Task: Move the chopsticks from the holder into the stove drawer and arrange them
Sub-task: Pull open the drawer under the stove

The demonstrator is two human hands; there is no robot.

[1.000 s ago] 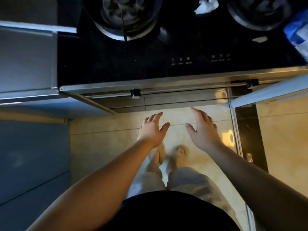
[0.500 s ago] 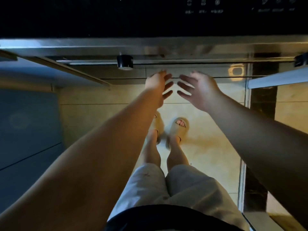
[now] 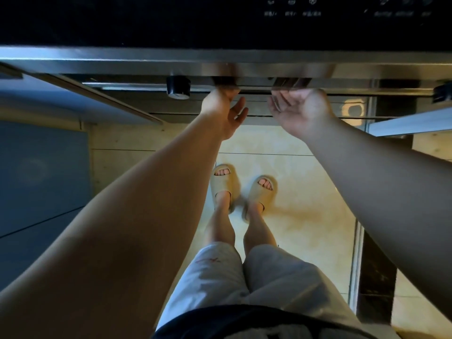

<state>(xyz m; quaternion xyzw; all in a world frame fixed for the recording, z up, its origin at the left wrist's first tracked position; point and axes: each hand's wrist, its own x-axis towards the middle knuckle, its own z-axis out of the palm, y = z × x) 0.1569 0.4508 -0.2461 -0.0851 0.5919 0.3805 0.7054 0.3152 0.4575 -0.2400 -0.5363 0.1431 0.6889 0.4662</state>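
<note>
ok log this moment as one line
left hand: palm up, fingertips hidden under brushed steel stove front edge | right hand: palm up at same edge | grip: unclear | chopsticks: not in view

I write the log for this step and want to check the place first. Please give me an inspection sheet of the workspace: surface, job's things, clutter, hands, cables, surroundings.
Surface: black glass stove top with touch controls; steel front edge below it.
Job's things: chopsticks and holder not in view; stove drawer seems not pulled out.
Clutter: nothing seen.
Hands: left hand and right hand reach up under the steel front edge; fingertips hidden, grip cannot be told.
Cables: nothing seen.
Surroundings: black knob, blue cabinet front, beige tiled floor, slippers.
</note>
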